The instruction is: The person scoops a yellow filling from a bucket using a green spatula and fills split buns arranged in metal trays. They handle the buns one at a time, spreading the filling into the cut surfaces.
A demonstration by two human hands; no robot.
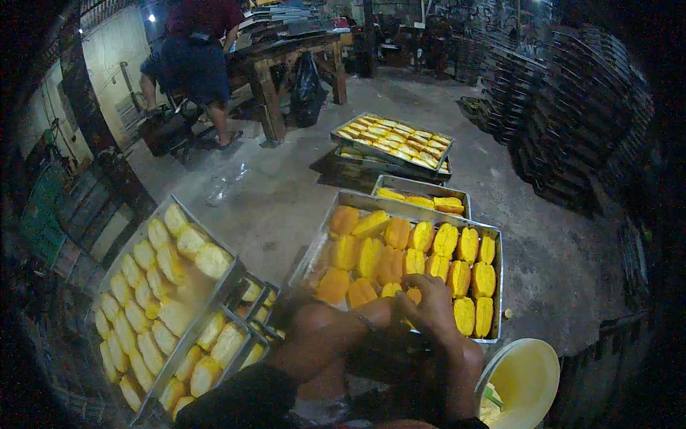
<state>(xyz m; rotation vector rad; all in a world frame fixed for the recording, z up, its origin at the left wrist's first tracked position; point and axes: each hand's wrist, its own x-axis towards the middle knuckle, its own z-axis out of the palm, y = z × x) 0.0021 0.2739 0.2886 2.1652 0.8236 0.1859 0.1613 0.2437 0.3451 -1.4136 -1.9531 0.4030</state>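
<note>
A metal tray (502,284) of yellow bread rolls lies before me, with several rolls split to show their yellow insides. My right hand (435,307) is over its near side, with fingers curled around an orange-crusted roll (414,295); whether it grips the roll is unclear. Close beside it is my left hand (383,311), its fingers partly hidden by the right hand. To the right stands a pale bucket (528,375) holding a creamy filling (489,405) and a green-handled utensil (493,397).
At left, a tray (185,343) of cream-topped rolls rests across other filled trays. Farther off are stacked roll trays (394,140), a smaller-looking tray (423,185) and a wooden table (270,102). A person (195,64) stands back left. Dark trays (568,107) are piled at right.
</note>
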